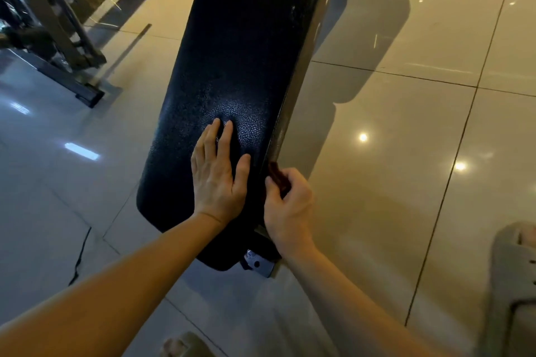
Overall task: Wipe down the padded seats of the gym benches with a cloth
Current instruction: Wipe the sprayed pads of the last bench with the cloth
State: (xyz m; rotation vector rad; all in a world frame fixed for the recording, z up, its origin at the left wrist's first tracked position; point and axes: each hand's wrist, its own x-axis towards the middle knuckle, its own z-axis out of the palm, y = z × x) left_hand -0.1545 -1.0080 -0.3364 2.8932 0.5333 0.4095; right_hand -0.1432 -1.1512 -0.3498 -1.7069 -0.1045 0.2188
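While the left hand (pixel 217 180) lies spread, likely steadying the padded seat (pixel 240 52), the right hand (pixel 288 206) pinches the cloth (pixel 276 175) against its edge.

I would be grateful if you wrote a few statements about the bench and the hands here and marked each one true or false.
1. The left hand lies flat on the black bench pad. True.
2. The right hand holds nothing. False: it grips a dark reddish cloth.
3. The cloth is spread over the middle of the pad. False: it is bunched in the right hand at the pad's right edge.
4. The bench stands on a glossy tiled floor. True.
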